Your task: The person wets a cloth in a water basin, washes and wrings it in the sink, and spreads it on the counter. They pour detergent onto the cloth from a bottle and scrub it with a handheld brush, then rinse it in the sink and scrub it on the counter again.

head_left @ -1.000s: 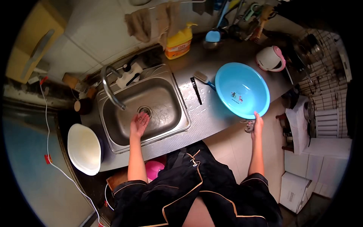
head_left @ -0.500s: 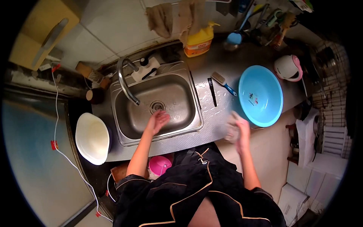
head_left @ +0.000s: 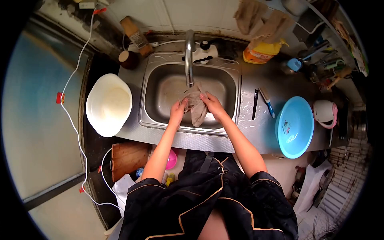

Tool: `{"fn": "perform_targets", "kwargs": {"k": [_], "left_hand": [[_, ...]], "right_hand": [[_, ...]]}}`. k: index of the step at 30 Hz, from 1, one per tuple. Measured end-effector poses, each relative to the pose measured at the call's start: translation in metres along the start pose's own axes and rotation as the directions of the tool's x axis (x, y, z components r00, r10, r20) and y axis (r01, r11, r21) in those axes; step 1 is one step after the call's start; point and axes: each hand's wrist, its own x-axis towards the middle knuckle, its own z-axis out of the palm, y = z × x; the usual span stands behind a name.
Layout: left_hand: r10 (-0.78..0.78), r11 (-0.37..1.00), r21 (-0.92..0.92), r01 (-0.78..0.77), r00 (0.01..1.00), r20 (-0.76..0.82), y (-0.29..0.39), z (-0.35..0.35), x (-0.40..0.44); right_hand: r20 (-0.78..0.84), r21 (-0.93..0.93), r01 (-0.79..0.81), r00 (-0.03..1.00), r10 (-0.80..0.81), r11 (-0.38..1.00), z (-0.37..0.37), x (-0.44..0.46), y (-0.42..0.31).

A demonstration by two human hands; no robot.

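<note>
A crumpled beige-grey cloth point(head_left: 197, 107) hangs between my two hands over the sink point(head_left: 160, 96), just below the tip of the faucet point(head_left: 189, 60). My left hand point(head_left: 177, 111) pinches its left side. On the other side, my right hand point(head_left: 213, 105) grips the upper right part, its fingers closed on the fabric. The lower end of the cloth droops toward the near side of the basin. Whether water is running from the spout I cannot tell.
Right of the sink lie a black strip-like tool point(head_left: 255, 105) and a blue-handled brush point(head_left: 267, 102), then a blue basin point(head_left: 295, 127). A white tub point(head_left: 109, 105) stands at the left. Behind are a yellow bottle point(head_left: 262, 53) and hanging cloths point(head_left: 260, 22).
My right hand has moved left from the counter by the blue basin to the sink, carrying the cloth. My left hand, open before, now holds it too. The view has turned left.
</note>
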Motion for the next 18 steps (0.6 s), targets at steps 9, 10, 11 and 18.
{"fn": "perform_targets", "kwargs": {"k": [9, 10, 11, 18], "left_hand": [[-0.021, 0.924, -0.38, 0.044, 0.998, 0.066, 0.018, -0.022, 0.01], [-0.018, 0.923, -0.382, 0.043, 0.997, 0.069, 0.017, -0.025, 0.012], [0.009, 0.931, -0.365, 0.005, 0.999, 0.036, 0.016, -0.028, 0.014], [0.0, 0.731, -0.674, -0.103, 0.988, -0.152, -0.02, -0.044, 0.04]], "right_hand": [[-0.107, -0.028, -0.079, 0.991, 0.076, 0.996, 0.007, 0.003, -0.026], [-0.11, -0.03, -0.076, 0.991, 0.073, 0.997, 0.005, 0.006, -0.022], [-0.127, -0.025, 0.015, 0.992, -0.018, 1.0, 0.002, 0.009, -0.017], [-0.071, 0.058, 0.075, 0.995, -0.071, 0.995, 0.013, -0.011, -0.035]]}}
